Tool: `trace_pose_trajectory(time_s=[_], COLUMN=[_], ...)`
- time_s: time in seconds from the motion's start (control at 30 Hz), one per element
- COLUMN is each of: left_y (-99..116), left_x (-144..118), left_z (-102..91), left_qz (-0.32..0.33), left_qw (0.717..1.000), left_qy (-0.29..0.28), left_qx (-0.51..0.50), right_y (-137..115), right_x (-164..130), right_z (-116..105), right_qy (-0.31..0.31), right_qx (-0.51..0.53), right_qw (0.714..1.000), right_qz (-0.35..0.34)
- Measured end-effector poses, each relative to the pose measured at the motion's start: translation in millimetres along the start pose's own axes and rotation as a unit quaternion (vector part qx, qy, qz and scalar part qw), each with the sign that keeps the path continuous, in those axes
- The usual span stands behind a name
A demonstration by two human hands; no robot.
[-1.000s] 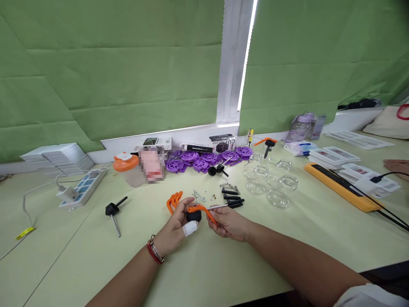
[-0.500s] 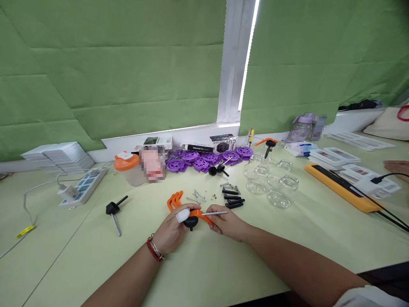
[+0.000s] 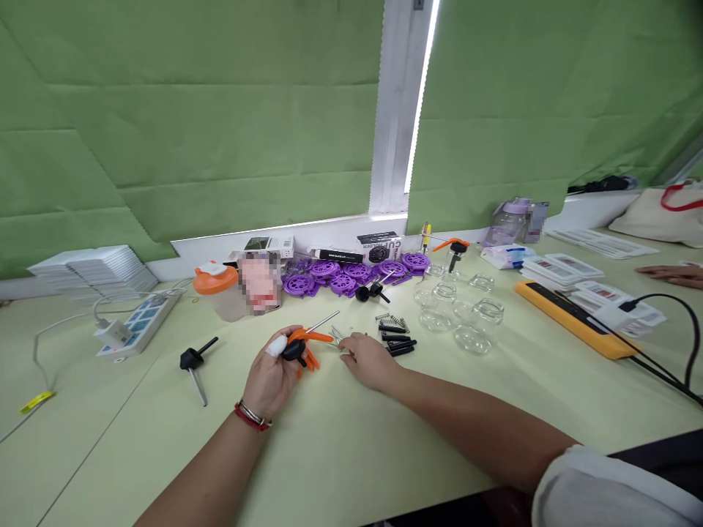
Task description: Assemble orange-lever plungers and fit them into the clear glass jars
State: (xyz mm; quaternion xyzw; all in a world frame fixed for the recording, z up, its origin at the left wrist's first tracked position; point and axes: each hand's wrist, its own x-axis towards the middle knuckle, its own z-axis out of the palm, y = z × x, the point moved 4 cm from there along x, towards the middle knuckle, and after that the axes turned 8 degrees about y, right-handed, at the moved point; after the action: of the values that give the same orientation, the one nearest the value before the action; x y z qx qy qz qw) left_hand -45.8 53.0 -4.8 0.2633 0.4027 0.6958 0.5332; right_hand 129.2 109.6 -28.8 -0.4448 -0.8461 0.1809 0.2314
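My left hand (image 3: pixel 271 377), one finger wrapped in white, is closed around a black knob-like part (image 3: pixel 294 350) fitted with a curved orange handle (image 3: pixel 310 336) and a thin metal rod (image 3: pixel 324 320). Loose orange handles (image 3: pixel 310 359) lie just behind and below it. My right hand (image 3: pixel 369 360) is down at the table with its fingertips pinched together beside several metal pins (image 3: pixel 336 336). Whatever is between those fingertips is too small or hidden to make out. To its right are springs (image 3: pixel 391 320) and short black rods (image 3: pixel 400 344).
Clear glass jars (image 3: pixel 472 339) stand right of centre, with purple spoked parts (image 3: pixel 343 284) along the back. An orange-lidded cup (image 3: pixel 215 279), a power strip (image 3: pixel 140 327) and a black part with a metal rod (image 3: pixel 192 359) are left. A yellow-black device (image 3: pixel 574 320) and another person's hand (image 3: pixel 673 274) are right.
My left hand has moved left with the orange-handled part, whose rod now points up and right. My right hand has let go of the orange handle and shifted to the metal pins.
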Motion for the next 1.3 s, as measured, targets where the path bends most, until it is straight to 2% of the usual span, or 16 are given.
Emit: trace_pose_trajectory(time_s=[0.2,0.67,0.9,1.13,1.2,1.3], left_y=[2,0,-2,-3,1,15], left_x=[5,6,3,2,7,19], left_z=[-5.5,-5.7,-1.7,-1.5,-6.5,-25.2], left_qz=[0.005,-0.022,-0.061,-0.073,-0.067,-0.030], left_qw=[1.000,0.999,0.998,0.997,0.997,0.995], left_qy=[0.014,0.036,0.021,0.017,0.030,0.090], left_qx=[-0.015,-0.020,-0.005,0.011,0.014,0.014], right_y=[-6,-3,-6,-5,-3,0], right_x=[18,14,13,11,10,9], right_z=[13,17,14,12,11,10], right_qy=[-0.010,0.009,0.001,0.001,0.013,0.026], right_qx=[-0.089,-0.088,-0.093,-0.086,-0.074,-0.058], right_qw=[0.995,0.995,0.995,0.996,0.996,0.997], right_qz=[0.034,0.041,0.038,0.038,0.039,0.039])
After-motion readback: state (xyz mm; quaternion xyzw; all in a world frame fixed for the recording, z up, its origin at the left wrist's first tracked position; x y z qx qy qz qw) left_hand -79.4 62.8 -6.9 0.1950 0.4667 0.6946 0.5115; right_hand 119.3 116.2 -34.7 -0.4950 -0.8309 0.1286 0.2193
